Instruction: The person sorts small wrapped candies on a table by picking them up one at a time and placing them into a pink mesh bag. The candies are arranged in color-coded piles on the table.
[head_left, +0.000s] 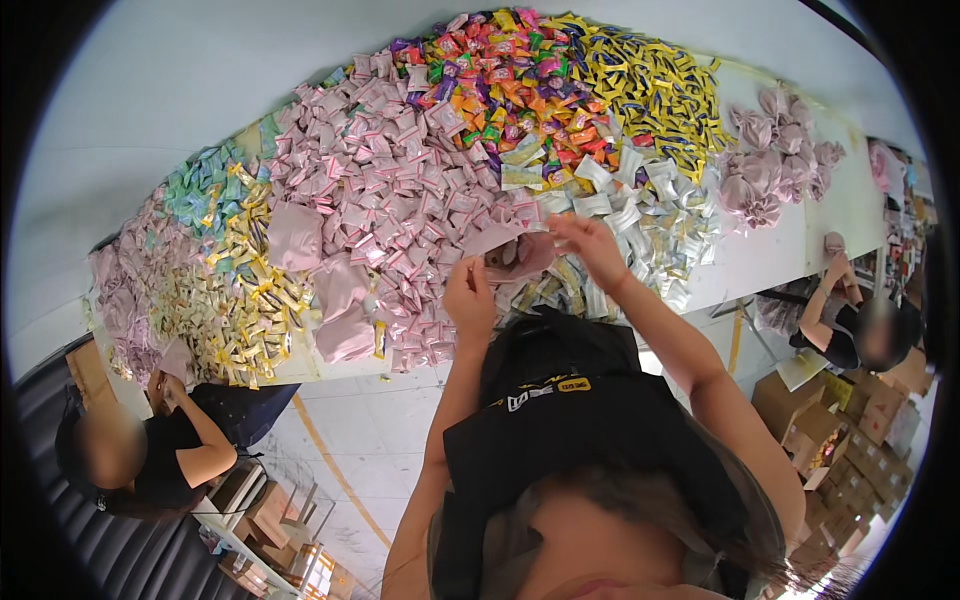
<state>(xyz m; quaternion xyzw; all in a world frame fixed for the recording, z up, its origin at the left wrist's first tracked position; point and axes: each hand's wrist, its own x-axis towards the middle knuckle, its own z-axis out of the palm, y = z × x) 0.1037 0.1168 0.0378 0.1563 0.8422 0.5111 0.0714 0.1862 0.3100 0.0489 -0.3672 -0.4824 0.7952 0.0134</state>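
A pink fabric pouch (531, 257) is spread open at its mouth between my two hands, with small items partly visible inside. My left hand (470, 291) pinches the pouch's left edge. At its upper right edge, my right hand (589, 249) holds the rim between thumb and fingers. Beyond and left of the pouch lies a heap of small pink packets (382, 172). White packets (660, 217) lie on the right, and multicoloured wrapped pieces (517, 82) are piled farther back. Flat pink pouches (341, 307) rest to the left of my left hand.
Yellow packets (652, 82) and tied pink pouches (780, 150) lie at the table's right. Green packets (206, 187) and yellow-and-white packets (251, 277) are heaped left. One person (142, 450) works at lower left, another (855, 322) at right, near cardboard boxes (787, 397).
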